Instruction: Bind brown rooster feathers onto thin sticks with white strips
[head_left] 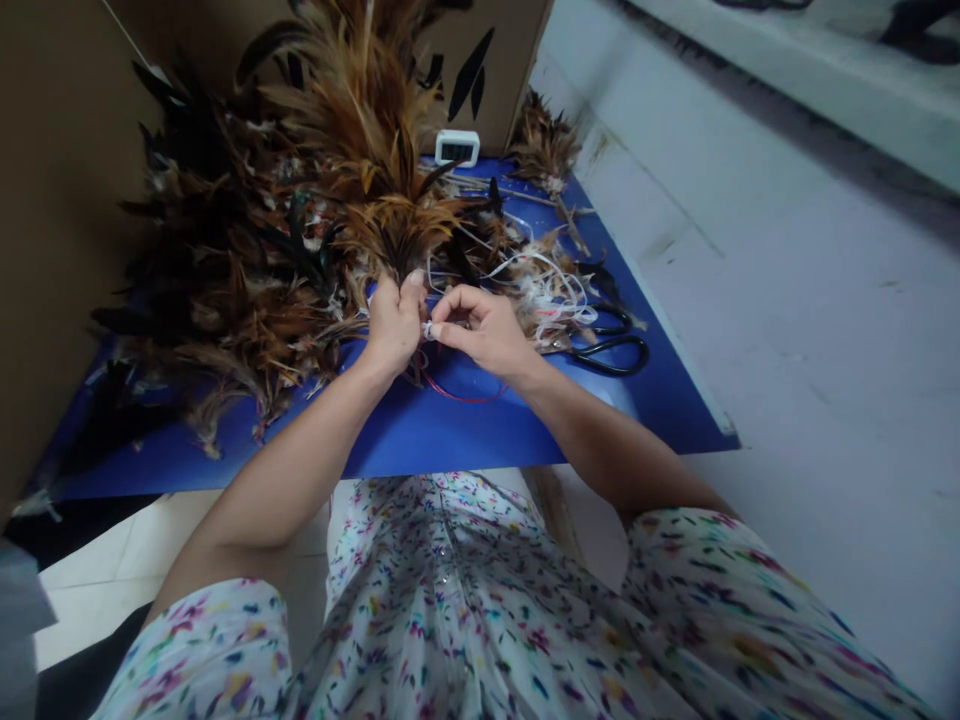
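My left hand (395,325) is closed around the base of a tall bundle of brown and golden feathers (401,225), which stands up away from me. Close beside it, my right hand (480,325) pinches a bit of white string (428,330) at the bundle's lower end, thumb against forefinger. A thin red cord (465,400) loops below the hands on the blue tabletop (442,440). The stem ends inside my left hand are hidden.
Loose feather bunches (240,310) cover the table's left side. To the right lie white plastic strips (555,285) and black-handled scissors (619,355). A small white digital timer (457,148) stands at the back against a cardboard box (502,80). A wall (787,300) borders the right side.
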